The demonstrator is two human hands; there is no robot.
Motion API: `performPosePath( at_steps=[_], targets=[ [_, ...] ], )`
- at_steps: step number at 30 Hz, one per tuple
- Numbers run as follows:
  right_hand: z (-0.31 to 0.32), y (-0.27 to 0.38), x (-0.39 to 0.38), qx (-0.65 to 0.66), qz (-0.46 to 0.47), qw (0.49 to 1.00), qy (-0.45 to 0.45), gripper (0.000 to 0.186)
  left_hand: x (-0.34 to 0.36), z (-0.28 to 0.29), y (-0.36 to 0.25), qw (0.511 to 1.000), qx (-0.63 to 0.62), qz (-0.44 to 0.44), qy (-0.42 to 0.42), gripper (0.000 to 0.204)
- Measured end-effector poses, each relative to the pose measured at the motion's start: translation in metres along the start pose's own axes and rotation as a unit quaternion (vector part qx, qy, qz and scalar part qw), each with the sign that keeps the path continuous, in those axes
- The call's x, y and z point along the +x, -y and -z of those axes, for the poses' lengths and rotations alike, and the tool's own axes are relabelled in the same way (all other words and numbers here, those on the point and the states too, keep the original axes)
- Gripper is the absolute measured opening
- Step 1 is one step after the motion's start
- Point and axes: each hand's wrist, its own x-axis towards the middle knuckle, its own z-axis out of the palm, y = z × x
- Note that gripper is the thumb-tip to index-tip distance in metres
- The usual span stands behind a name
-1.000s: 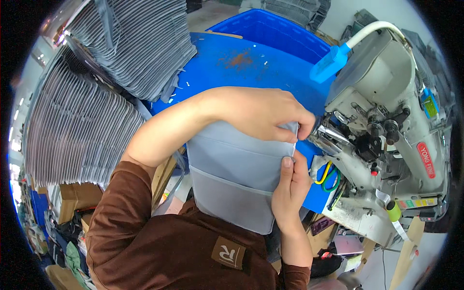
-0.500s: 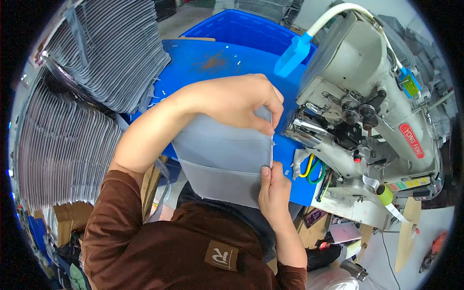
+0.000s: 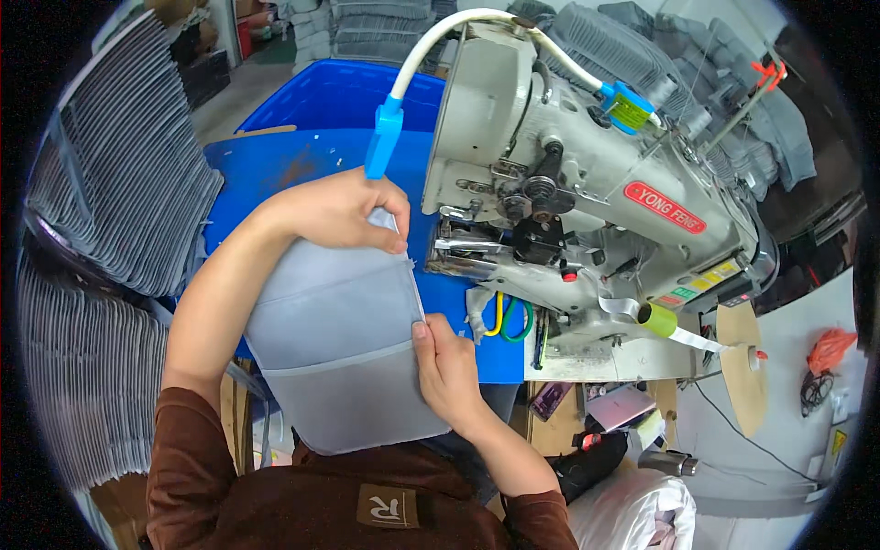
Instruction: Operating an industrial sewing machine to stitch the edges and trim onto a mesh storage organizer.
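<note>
A flat grey fabric panel [image 3: 344, 316], rounded at its lower corners and crossed by seams, lies before my body, partly over the blue tabletop. Its far right corner is pinched by my left hand [image 3: 344, 211], with thumb and fingers closed on the edge. Lower down the same right edge, my right hand [image 3: 447, 371] grips the panel with its thumb on top and its other fingers beneath. Just right of both hands stands a white sewing machine [image 3: 568, 165]; the panel is apart from it. My left hand covers part of the panel's far end.
Tall stacks of grey fabric pieces [image 3: 115, 147] stand on the left. Behind the blue tabletop [image 3: 266, 170] is a blue bin [image 3: 339, 92]. Yellow- and green-handled scissors [image 3: 515, 321] lie by the machine, near a tape roll [image 3: 658, 319]. A drawer with a pink device [image 3: 621, 408] is below.
The view has swung right, so the machine now sits further left in it. More of the panel's near end shows. Both hands keep their hold on its right edge.
</note>
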Motion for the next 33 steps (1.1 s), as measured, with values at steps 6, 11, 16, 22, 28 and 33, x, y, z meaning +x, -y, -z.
performPosePath(
  at_steps=[6, 11, 16, 22, 28, 33],
  targets=[
    [0.005, -0.001, 0.003, -0.042, 0.001, 0.999, -0.013, 0.018, 0.009, 0.000, 0.004, 1.000, 0.004, 0.005, 0.010, 0.018],
    [0.005, -0.002, 0.006, 0.013, -0.004, 1.000, 0.002, 0.021, 0.008, -0.001, 0.014, 0.999, 0.017, 0.032, 0.010, 0.020],
    [0.016, -0.006, 0.014, 0.055, -0.028, 0.998, -0.009, 0.026, 0.027, -0.004, 0.029, 1.000, 0.021, -0.018, 0.001, 0.030],
    [0.026, -0.010, 0.030, 0.106, -0.064, 0.992, 0.020, 0.032, 0.036, -0.004, 0.032, 0.997, -0.015, 0.076, 0.012, 0.033],
    [0.034, -0.020, 0.053, 0.174, -0.081, 0.981, 0.015, 0.032, 0.068, -0.006, 0.071, 0.991, -0.116, 0.063, 0.033, 0.034],
    [0.023, -0.021, 0.064, 0.174, -0.083, 0.981, -0.033, 0.030, 0.090, -0.009, 0.081, 0.998, -0.025, 0.014, -0.055, 0.030]
  ],
)
